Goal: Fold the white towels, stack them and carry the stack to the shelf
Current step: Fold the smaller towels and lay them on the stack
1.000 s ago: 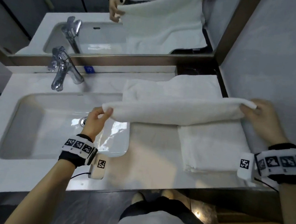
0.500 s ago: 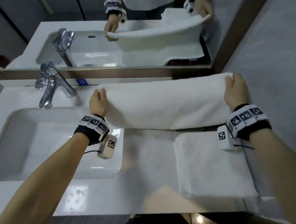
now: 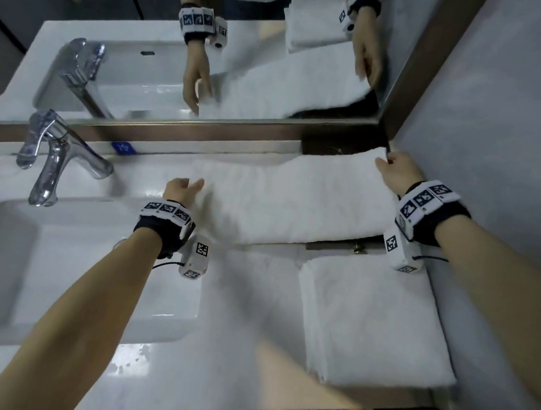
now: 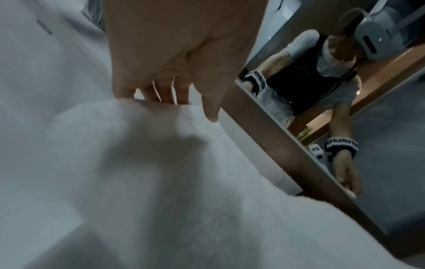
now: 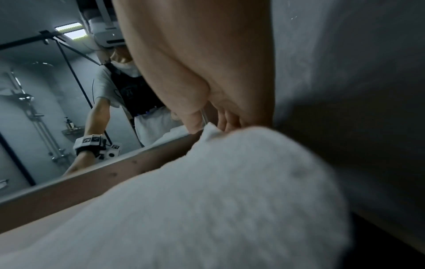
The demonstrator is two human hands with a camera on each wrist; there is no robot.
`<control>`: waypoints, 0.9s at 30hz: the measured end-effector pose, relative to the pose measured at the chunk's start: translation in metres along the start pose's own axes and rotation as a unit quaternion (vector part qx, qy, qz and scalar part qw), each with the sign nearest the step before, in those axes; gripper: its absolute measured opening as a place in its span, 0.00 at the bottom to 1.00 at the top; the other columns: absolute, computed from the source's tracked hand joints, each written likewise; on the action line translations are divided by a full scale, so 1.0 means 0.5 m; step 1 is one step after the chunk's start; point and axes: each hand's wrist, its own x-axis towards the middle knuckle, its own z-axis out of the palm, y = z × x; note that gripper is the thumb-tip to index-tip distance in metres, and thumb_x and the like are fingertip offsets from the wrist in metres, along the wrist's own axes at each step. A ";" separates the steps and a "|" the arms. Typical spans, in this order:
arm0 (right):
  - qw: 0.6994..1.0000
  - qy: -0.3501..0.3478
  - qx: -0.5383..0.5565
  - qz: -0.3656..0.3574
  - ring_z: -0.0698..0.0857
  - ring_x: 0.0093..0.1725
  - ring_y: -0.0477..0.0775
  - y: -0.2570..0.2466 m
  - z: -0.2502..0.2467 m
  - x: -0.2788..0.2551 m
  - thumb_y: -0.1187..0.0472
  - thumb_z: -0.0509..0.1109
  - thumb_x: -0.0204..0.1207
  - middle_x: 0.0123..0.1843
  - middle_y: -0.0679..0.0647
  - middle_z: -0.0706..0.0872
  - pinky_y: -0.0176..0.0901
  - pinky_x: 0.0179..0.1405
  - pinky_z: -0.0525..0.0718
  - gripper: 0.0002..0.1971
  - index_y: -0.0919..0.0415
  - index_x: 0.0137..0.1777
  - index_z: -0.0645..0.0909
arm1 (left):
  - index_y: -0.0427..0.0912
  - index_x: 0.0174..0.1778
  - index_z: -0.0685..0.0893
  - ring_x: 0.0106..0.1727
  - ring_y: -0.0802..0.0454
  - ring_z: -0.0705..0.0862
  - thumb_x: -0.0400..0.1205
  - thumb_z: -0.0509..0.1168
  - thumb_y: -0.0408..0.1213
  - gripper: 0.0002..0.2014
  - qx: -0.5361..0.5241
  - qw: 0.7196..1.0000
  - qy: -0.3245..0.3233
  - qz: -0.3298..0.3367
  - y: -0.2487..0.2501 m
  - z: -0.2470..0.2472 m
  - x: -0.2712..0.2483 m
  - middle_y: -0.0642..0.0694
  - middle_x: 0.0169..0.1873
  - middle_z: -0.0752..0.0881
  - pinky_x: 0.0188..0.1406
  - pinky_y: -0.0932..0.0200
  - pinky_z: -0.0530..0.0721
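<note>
Fingers (image 4: 164,91) of your left hand (image 3: 183,190) and right hand (image 3: 395,173) pinch the towel (image 3: 290,204) at both ends, centre frame, pulling it flat (so the fold lies square, I judge).

long white towel (image 3: 290,204), spread flat along counter (image 3: 242,356) back; folded towel (image 3: 374,321), nearer, rightward

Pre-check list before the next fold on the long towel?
1. Long towel lies flat on the counter: ok.
2. Right hand pinches its far right corner: ok.
3. Left hand grips the left end: cannot tell, fingers sit behind the edge.
4. Folded towel apart from it: ok.
5. Faucet clear of it: ok.
</note>
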 end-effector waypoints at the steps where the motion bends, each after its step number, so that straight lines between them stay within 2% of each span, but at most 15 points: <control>1: 1.000 -0.019 -0.006 0.012 0.81 0.63 0.67 0.009 0.005 -0.003 0.55 0.61 0.82 0.65 0.68 0.83 0.48 0.55 0.76 0.20 0.71 0.64 0.79 | 0.30 0.70 0.75 0.70 0.39 0.77 0.82 0.64 0.44 0.26 0.025 1.000 -0.002 -0.013 -0.006 0.006 -0.005 0.34 0.69 0.78 0.69 0.52 0.73; 3: 0.999 -0.038 -0.012 0.033 0.81 0.64 0.67 0.025 0.013 -0.005 0.53 0.63 0.81 0.65 0.67 0.82 0.50 0.60 0.77 0.22 0.72 0.65 0.78 | 0.30 0.75 0.68 0.72 0.37 0.75 0.80 0.66 0.44 0.31 0.035 0.999 -0.001 -0.026 -0.014 0.014 -0.014 0.33 0.71 0.76 0.69 0.50 0.73; 6: 0.996 -0.054 -0.027 0.064 0.77 0.69 0.66 0.039 0.016 -0.002 0.50 0.67 0.78 0.71 0.66 0.78 0.54 0.69 0.76 0.28 0.70 0.71 0.73 | 0.33 0.74 0.68 0.66 0.37 0.79 0.78 0.67 0.47 0.32 0.005 0.998 -0.007 -0.058 -0.027 0.018 -0.021 0.35 0.66 0.79 0.62 0.51 0.75; 8: 0.994 -0.079 -0.007 0.080 0.78 0.69 0.66 0.044 0.013 0.003 0.49 0.70 0.75 0.72 0.65 0.78 0.55 0.70 0.76 0.31 0.69 0.72 0.72 | 0.31 0.67 0.75 0.57 0.37 0.83 0.75 0.67 0.52 0.31 0.000 0.996 -0.018 -0.084 -0.039 0.017 -0.022 0.35 0.56 0.83 0.56 0.51 0.77; 10: 0.987 -0.115 0.024 0.110 0.78 0.69 0.65 0.049 0.007 0.008 0.45 0.72 0.72 0.72 0.63 0.78 0.58 0.70 0.77 0.36 0.68 0.74 0.71 | 0.30 0.53 0.80 0.45 0.40 0.82 0.74 0.67 0.53 0.27 -0.026 0.995 -0.034 -0.092 -0.048 0.014 -0.025 0.39 0.45 0.84 0.48 0.52 0.76; 13: 0.980 -0.145 0.044 0.130 0.79 0.68 0.65 0.053 0.003 0.015 0.39 0.74 0.68 0.71 0.62 0.79 0.59 0.70 0.77 0.41 0.66 0.74 0.70 | 0.35 0.40 0.77 0.45 0.42 0.78 0.78 0.67 0.49 0.18 -0.012 0.994 -0.063 -0.084 -0.052 0.000 -0.028 0.41 0.44 0.80 0.46 0.55 0.73; 14: 0.979 -0.154 0.047 0.127 0.80 0.66 0.65 0.053 0.004 0.016 0.39 0.73 0.68 0.70 0.62 0.80 0.59 0.70 0.77 0.40 0.66 0.73 0.71 | 0.36 0.41 0.76 0.46 0.42 0.78 0.78 0.66 0.49 0.17 -0.005 0.994 -0.069 -0.082 -0.051 -0.006 -0.032 0.41 0.45 0.79 0.47 0.54 0.73; 16: 0.976 -0.168 0.066 0.120 0.82 0.64 0.64 0.051 0.007 0.016 0.40 0.72 0.70 0.68 0.62 0.82 0.60 0.69 0.77 0.36 0.67 0.70 0.74 | 0.34 0.50 0.77 0.49 0.41 0.79 0.80 0.65 0.47 0.17 -0.007 0.994 -0.078 -0.076 -0.049 -0.020 -0.041 0.40 0.48 0.80 0.50 0.53 0.75; 19: 0.978 -0.166 0.057 0.117 0.80 0.67 0.66 0.045 0.011 0.003 0.41 0.70 0.73 0.70 0.63 0.79 0.61 0.70 0.76 0.37 0.67 0.73 0.70 | 0.30 0.62 0.78 0.57 0.36 0.81 0.83 0.62 0.41 0.18 0.004 0.996 -0.068 -0.061 -0.060 -0.029 -0.061 0.36 0.53 0.82 0.51 0.53 0.75; 22: 0.990 -0.102 0.033 0.086 0.78 0.68 0.66 0.041 0.018 -0.020 0.46 0.71 0.74 0.71 0.64 0.78 0.57 0.67 0.77 0.34 0.68 0.73 0.69 | 0.29 0.66 0.75 0.64 0.35 0.80 0.81 0.64 0.34 0.19 0.020 0.998 -0.013 -0.051 -0.083 -0.026 -0.083 0.31 0.62 0.82 0.60 0.49 0.78; 23: 0.994 -0.075 0.033 0.068 0.80 0.66 0.65 0.043 0.019 -0.026 0.49 0.71 0.75 0.68 0.64 0.80 0.54 0.64 0.79 0.31 0.69 0.70 0.71 | 0.30 0.66 0.74 0.64 0.35 0.81 0.80 0.65 0.35 0.20 0.016 0.999 0.005 -0.049 -0.090 -0.025 -0.092 0.31 0.63 0.82 0.60 0.49 0.78; 25: 0.998 -0.050 0.005 0.040 0.82 0.61 0.65 0.047 0.020 -0.040 0.51 0.71 0.75 0.63 0.64 0.84 0.52 0.56 0.79 0.23 0.69 0.62 0.77 | 0.31 0.64 0.75 0.60 0.38 0.82 0.79 0.68 0.39 0.21 0.015 0.999 0.025 -0.032 -0.100 -0.025 -0.105 0.35 0.58 0.83 0.53 0.53 0.77; 27: 0.998 -0.053 -0.032 0.030 0.83 0.58 0.67 0.047 0.019 -0.054 0.51 0.69 0.76 0.60 0.66 0.85 0.53 0.55 0.79 0.21 0.70 0.57 0.81 | 0.31 0.59 0.78 0.53 0.41 0.81 0.79 0.68 0.40 0.19 0.016 0.999 0.043 -0.009 -0.106 -0.028 -0.111 0.38 0.51 0.83 0.48 0.56 0.74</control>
